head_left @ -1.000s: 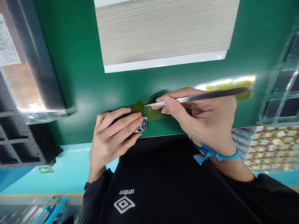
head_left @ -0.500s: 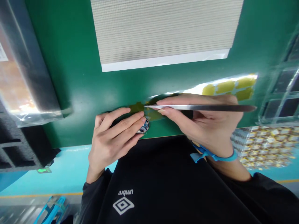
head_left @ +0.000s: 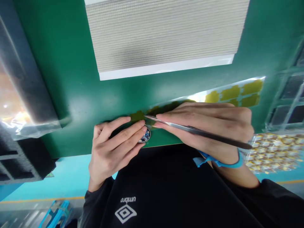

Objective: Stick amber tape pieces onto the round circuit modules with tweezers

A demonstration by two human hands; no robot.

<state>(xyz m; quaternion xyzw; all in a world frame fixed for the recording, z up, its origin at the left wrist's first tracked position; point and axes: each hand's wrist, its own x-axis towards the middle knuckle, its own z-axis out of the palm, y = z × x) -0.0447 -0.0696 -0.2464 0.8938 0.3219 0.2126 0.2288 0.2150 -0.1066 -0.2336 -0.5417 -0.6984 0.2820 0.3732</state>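
Observation:
Metal tweezers (head_left: pixel 190 129) are pinched in my right hand (head_left: pixel 209 126), their tips at the edge of a yellow-green film piece (head_left: pixel 137 116). My left hand (head_left: pixel 116 145) has its fingers closed on a small round part (head_left: pixel 146 135) with a metal rim and a blue, circuit-like face, near the table's front edge. Much of that part is hidden under the fingers. A clear sheet with yellow film pieces (head_left: pixel 230 92) runs out from under my right hand toward the right.
A ridged beige stack (head_left: pixel 166 34) lies on the green table (head_left: pixel 76 95). At left are a plastic-wrapped item (head_left: pixel 26 72) and black foam (head_left: pixel 21 158). Clear trays (head_left: pixel 292 91) and many small gold-and-white parts (head_left: pixel 275 152) are at right.
The tweezers have tilted, their rear end swinging down toward me, and my right hand has turned with them. The camera view has shifted slightly. My left hand keeps its hold.

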